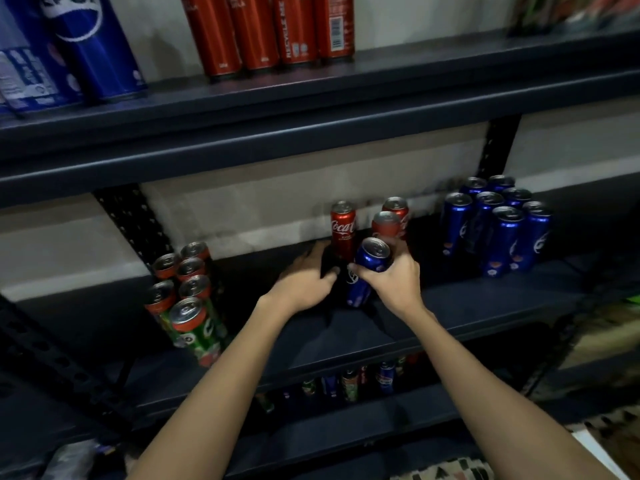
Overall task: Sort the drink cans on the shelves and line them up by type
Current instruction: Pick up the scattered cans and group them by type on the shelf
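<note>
On the middle shelf [467, 306], my right hand [393, 280] grips a blue Pepsi can [369, 263], which is tilted with its top towards the camera. Just to its left, my left hand [304, 282] curls round the shaded lower part of an upright red Coca-Cola can [343, 226]. Two more red cans [391, 220] stand behind my right hand. A group of several blue cans [498, 223] stands at the right of this shelf. Several green cans with red tops [187, 289] stand at its left.
The upper shelf [311, 109] carries blue Pepsi cans [79, 46] at the left and red cans [270, 29] in the middle. Mixed cans [346, 382] stand in shadow on the shelf below. A perforated upright post [135, 220] rises at the back left.
</note>
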